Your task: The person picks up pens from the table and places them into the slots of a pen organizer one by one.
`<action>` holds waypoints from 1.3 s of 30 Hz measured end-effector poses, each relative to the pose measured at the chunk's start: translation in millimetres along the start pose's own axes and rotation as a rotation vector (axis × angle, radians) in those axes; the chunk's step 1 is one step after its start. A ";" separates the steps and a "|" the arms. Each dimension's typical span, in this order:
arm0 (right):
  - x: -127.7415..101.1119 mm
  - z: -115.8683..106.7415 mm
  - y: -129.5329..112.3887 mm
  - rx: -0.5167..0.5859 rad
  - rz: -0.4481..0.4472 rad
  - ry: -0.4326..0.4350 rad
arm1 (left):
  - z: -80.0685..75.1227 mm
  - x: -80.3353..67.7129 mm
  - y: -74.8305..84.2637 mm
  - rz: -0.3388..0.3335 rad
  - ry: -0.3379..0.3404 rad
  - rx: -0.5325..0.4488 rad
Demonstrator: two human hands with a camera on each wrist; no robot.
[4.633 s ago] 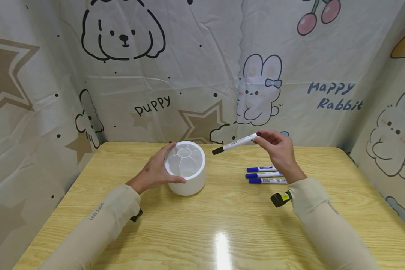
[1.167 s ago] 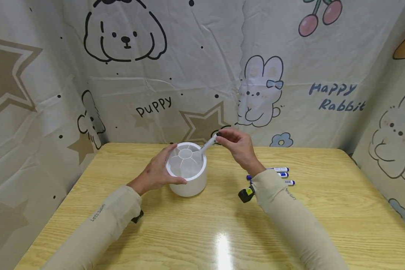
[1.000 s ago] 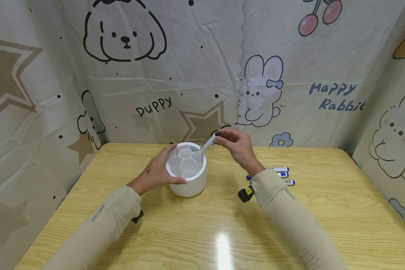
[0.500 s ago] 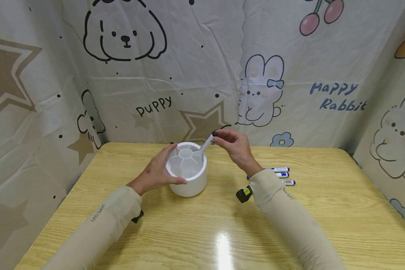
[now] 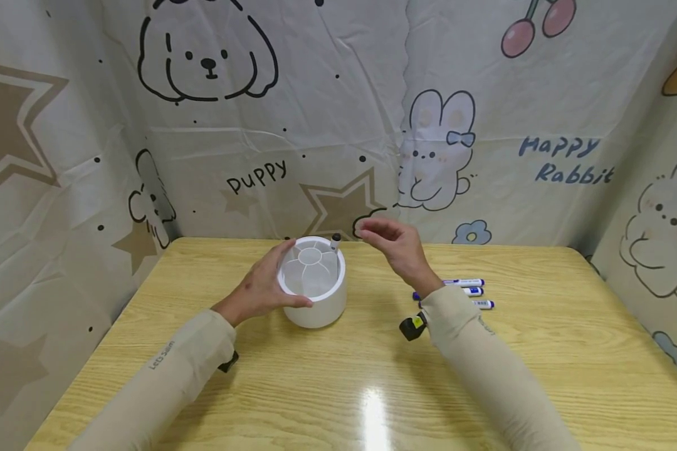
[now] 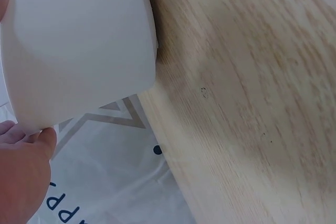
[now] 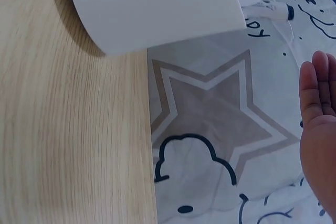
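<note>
My left hand (image 5: 258, 282) grips the white round pen holder (image 5: 318, 312) from its left side, thumb along the front of the rim. Clear dividers split its inside into several petal-like compartments around a round middle one. A black-ended white marker (image 5: 335, 243) leans in a compartment at the far right, its end above the rim; the right wrist view also has this marker (image 7: 273, 11) sticking out. Up and to the right of it, my right hand (image 5: 399, 247) is apart from the marker, holding nothing, with its fingers (image 7: 310, 87) extended in the right wrist view.
Three blue-capped white markers (image 5: 476, 292) lie side by side on the wooden table (image 5: 316, 388), partly behind my right wrist. A printed cloth (image 5: 327, 113) with cartoon animals hangs right behind the table's back edge and along both sides.
The marker, carried leftward by my right hand and tilted into the holder earlier, has dropped deeper and been let go. My right hand is now apart from it. The left hand keeps its grip.
</note>
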State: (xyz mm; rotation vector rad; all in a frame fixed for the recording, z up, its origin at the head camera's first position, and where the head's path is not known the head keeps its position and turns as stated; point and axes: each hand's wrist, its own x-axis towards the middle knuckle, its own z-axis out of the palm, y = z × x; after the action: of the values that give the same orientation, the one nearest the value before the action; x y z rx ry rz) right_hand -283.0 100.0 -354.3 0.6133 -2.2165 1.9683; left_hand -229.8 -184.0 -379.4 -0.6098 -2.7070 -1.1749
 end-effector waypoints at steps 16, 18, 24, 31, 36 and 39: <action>-18.2 -53.0 5.6 -0.075 0.045 0.058 | 5.9 -2.5 1.0 0.052 0.031 0.063; -21.4 -61.3 6.4 -0.074 0.046 0.065 | 4.1 -1.5 1.7 0.047 0.017 0.060; -31.9 -85.6 8.2 -0.096 0.044 0.094 | -9.0 9.1 2.1 0.059 -0.064 0.031; -45.1 -109.5 8.2 -0.086 0.022 0.111 | -20.1 19.8 -3.4 0.112 -0.183 0.009; -56.2 -132.4 10.7 -0.020 -0.015 0.157 | -21.2 22.2 -3.9 0.120 -0.211 0.011; -62.5 -146.2 13.8 0.008 -0.018 0.206 | -20.8 22.6 -3.4 0.125 -0.207 0.016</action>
State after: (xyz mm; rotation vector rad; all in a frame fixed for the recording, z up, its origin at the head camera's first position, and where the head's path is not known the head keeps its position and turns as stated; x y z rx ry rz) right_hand -257.2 257.1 -366.7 0.4089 -2.0741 1.9362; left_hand -252.7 -194.1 -361.2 -0.9315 -2.7917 -1.1156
